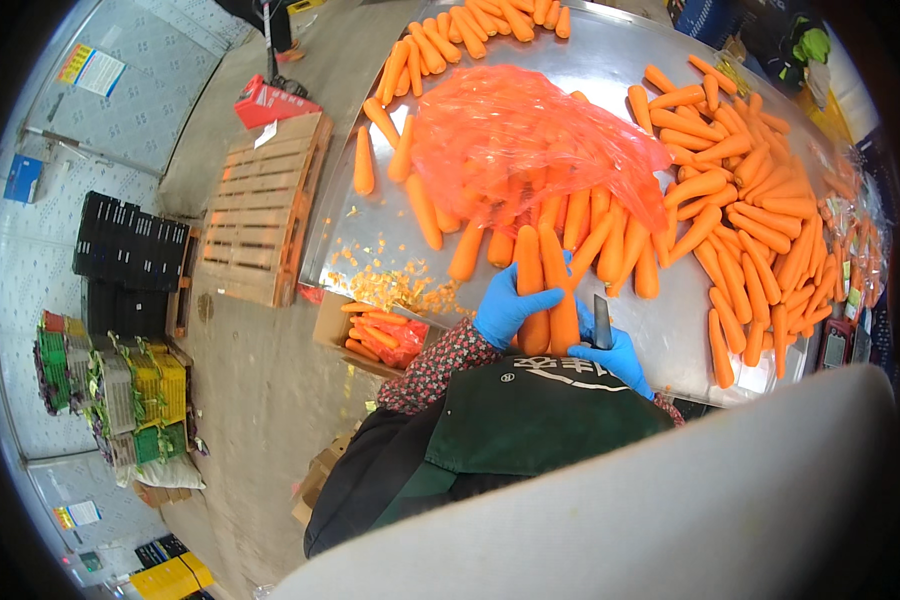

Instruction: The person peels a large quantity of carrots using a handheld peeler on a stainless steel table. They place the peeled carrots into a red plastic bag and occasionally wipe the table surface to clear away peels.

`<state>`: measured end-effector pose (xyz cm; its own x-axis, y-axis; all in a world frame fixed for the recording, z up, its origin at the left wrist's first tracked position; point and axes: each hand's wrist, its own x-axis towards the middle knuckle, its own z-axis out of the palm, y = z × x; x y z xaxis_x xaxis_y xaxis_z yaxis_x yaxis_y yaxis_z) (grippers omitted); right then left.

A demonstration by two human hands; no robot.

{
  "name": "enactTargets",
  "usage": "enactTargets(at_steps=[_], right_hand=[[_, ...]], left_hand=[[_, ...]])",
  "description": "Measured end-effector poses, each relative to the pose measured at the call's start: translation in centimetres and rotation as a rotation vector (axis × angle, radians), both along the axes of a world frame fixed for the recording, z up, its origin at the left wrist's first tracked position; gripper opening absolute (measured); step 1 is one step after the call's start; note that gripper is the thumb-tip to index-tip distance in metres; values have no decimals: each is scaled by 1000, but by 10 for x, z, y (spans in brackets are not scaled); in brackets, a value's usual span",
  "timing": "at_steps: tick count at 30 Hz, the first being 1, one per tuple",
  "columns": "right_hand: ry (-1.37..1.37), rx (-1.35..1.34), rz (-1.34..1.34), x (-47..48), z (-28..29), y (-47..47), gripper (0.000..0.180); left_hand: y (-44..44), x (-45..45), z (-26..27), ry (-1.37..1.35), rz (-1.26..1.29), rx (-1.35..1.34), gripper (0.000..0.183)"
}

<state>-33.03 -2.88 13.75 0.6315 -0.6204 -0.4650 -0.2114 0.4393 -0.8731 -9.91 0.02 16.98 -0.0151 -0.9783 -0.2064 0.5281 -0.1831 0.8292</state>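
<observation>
Two large carrots, one [531, 315] and another [561, 289], stand side by side in my blue-gloved left hand [501, 309], just over the near edge of a steel table [634, 322]. My right hand [619, 363], also gloved in blue, grips a knife [602, 321] with its flat blade pointing up. Its thumb reaches to the lower end of the right-hand carrot. Beyond my hands, a translucent red plastic bag [517, 142] lies over many carrots, some spilling from its near side. Carrot trimmings [394, 289] are scattered left of my left hand.
A heap of carrots [757, 195] covers the table's right side, with bagged carrots [859, 255] beyond. More carrots [472, 26] line the far edge. Below the left corner sits a cardboard box [331, 324] holding carrots and red plastic. A wooden pallet [259, 202] and red pallet jack [270, 101] stand left.
</observation>
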Motion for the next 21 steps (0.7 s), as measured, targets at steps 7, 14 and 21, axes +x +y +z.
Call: enactTargets(at_steps=[7, 14, 21], right_hand=[[21, -61, 53, 4, 6, -6, 43], [328, -1233, 203, 21, 102, -61, 62], [629, -1566, 486, 37, 127, -64, 76]], left_hand=[[9, 2, 7, -58, 45, -16, 65], [15, -5, -16, -540, 57, -232, 55], [3, -5, 8, -969, 61, -408, 56]])
